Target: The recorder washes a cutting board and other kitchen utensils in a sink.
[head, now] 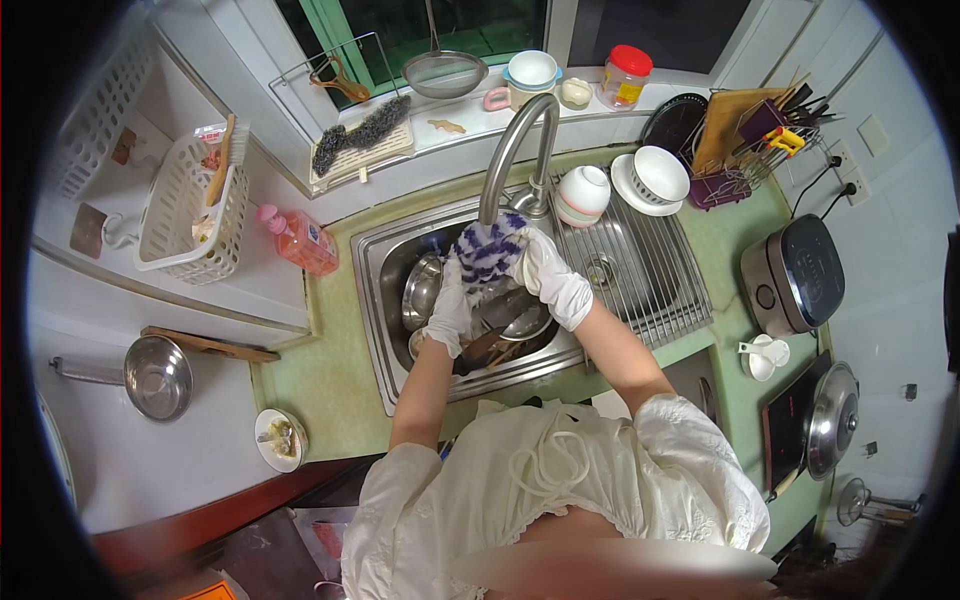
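A fluffy purple-and-white striped cloth point(487, 251) is stretched between my two gloved hands, right below the spout of the steel faucet point(501, 154). White gloves cover both hands. My left hand point(452, 296) grips the cloth's left edge, and my right hand point(541, 262) has hold of its right side. Beneath them, the left basin of the stainless steel sink point(373, 300) contains a metal bowl point(421, 292), another metal vessel point(527, 322) and several utensils, partly covered by my hands and the cloth. Whether water is running cannot be made out clearly.
Right of the faucet, stacked bowls point(583, 193) stand on a roll-up drying rack point(637, 277), beside a white bowl on a plate point(660, 176). A pink soap bottle point(300, 240) stands left of the sink. A rice cooker point(791, 276) and a lidded pan point(832, 420) occupy the right counter.
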`<state>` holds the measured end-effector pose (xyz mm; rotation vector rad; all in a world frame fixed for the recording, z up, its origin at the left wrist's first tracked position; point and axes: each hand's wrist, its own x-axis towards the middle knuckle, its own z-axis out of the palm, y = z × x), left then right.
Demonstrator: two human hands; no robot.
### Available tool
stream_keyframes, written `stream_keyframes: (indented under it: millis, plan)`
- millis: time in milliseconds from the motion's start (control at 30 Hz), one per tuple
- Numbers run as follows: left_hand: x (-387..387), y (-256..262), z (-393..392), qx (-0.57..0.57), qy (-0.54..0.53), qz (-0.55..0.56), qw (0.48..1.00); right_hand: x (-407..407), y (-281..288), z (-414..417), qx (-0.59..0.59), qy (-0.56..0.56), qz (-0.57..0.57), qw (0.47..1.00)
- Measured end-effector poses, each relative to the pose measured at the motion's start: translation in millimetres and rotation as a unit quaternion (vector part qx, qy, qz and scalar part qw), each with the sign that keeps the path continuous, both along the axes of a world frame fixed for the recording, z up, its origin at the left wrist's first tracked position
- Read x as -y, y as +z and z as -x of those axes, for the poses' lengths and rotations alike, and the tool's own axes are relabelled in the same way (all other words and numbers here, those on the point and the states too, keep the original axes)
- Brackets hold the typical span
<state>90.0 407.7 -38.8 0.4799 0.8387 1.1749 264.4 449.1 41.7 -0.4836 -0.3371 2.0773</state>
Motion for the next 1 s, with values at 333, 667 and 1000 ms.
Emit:
stream_keyframes:
  millis: [333,667,1000]
  plan:
    - [-5.4,37.4,-26.5,0.273,0.035,-0.010,0.961,10.0,-23.0,4.2,0.341,-0.063,-0.169,0.923]
    - [-12.8,48.3,-32.8,0.217,0.015,0.027,0.976,14.2,-6.6,23.2,0.660,-0.104,-0.446,0.595]
    - [-8.3,28.3,-50.4,0.199,0.063,-0.006,0.978,10.5,-30.9,28.2,0.699,-0.083,-0.414,0.578]
